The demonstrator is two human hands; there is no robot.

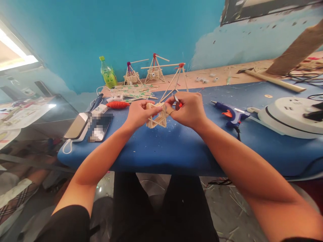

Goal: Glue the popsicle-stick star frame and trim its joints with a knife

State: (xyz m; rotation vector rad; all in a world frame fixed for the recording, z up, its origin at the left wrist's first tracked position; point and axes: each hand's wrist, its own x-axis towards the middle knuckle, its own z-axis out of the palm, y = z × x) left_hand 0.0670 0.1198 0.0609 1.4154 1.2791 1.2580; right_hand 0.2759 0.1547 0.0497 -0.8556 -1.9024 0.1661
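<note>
My left hand [140, 112] is closed around the left side of a small basket-like frame of stacked wooden sticks [156, 121], held above the blue table. My right hand [188, 109] is at the frame's right side, thumb and fingertips pressed close to it. In that hand is a small tool with a silvery metal part [176, 97] and a red part; its kind is mostly hidden by the fingers. Just behind my hands stands a tripod of sticks [186, 80] bound in red at the top, with a long stick across it.
Two more stick models [133, 78] stand by the wall near a green-capped bottle [108, 74]. Loose sticks [133, 91], orange-red string [118, 105] and phones [77, 126] lie left. To the right are a blue glue gun [230, 113], a white power-strip reel [290, 116] and a hammer [275, 80].
</note>
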